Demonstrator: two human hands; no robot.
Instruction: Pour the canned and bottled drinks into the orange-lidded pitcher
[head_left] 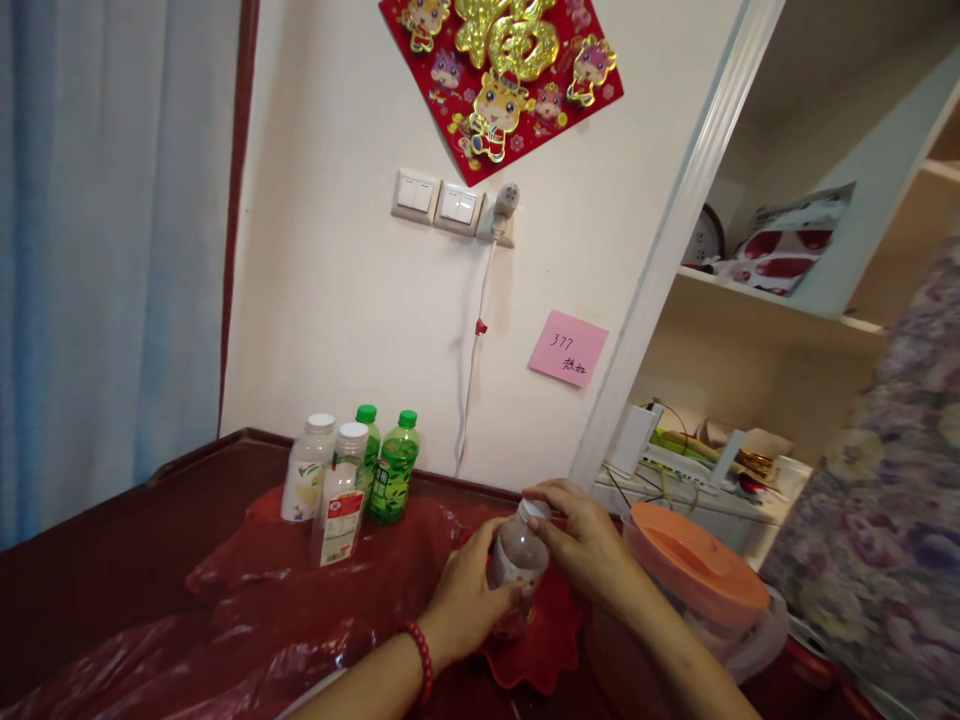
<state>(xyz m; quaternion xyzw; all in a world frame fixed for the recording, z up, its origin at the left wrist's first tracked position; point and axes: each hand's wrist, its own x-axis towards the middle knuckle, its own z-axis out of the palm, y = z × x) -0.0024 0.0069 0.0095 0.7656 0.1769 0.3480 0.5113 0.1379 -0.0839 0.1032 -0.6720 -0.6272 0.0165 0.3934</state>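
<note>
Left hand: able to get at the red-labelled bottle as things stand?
Probably not without letting go: the left hand is around the clear bottle. The way to the red-labelled bottle looks free, only red plastic sheet between.

Your view is moderately lit, brightest across the wall (pixel 337 300); the table (pixel 67 590) reads dark. You see glare streaks on the red plastic sheet (pixel 247 610), a soft shadow beside the cord (pixel 472 380), and smeared detail in the floral curtain (pixel 877 530).
</note>
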